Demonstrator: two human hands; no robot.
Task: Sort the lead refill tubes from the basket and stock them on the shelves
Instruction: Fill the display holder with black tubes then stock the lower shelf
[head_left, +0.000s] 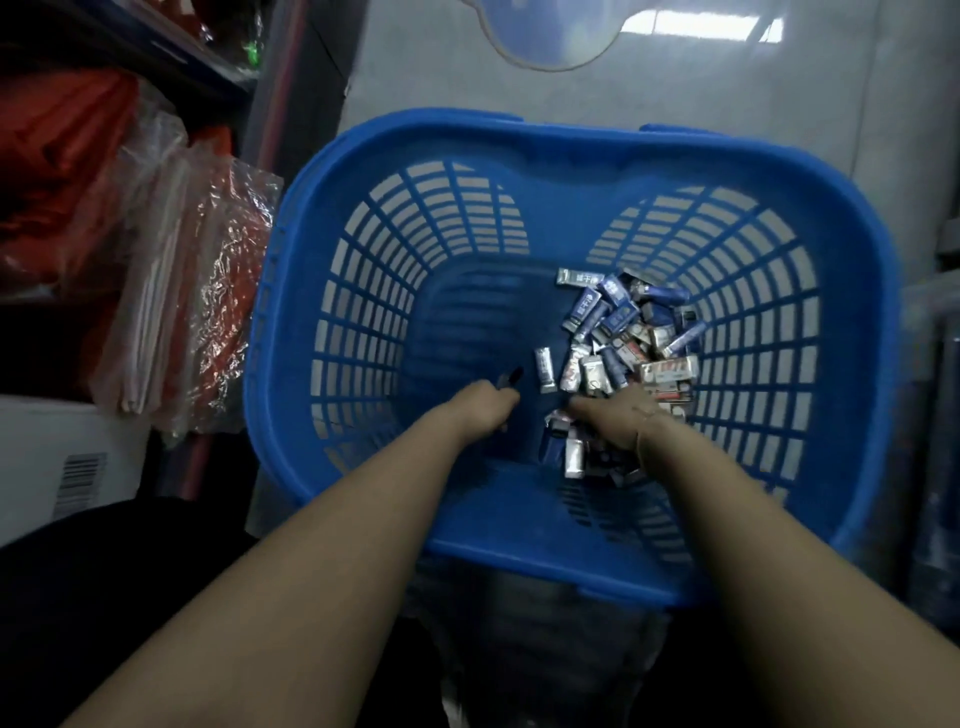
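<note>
We are reaching both bare arms down into the blue slotted plastic basket (332, 218). Our left hand (485, 402) is curling its fingers around a small dark item (511, 376) whose tip pokes out past the knuckles; we cannot tell what it is. Our right hand (615, 418) is resting palm-down on the near edge of the heap of small blue, silver and red-labelled lead refill tubes and packets (628, 332); its fingers are hidden underneath, so we cannot tell whether they are spread or pinching anything. The heap is lying on the basket floor, right of centre, with one silver tube (545, 369) lying apart just beside the left hand. Left of the basket, clear crinkled plastic bags with red contents (208, 291) are leaning against dark shelving, and a white carton with a barcode (78, 480) is sitting below them.
</note>
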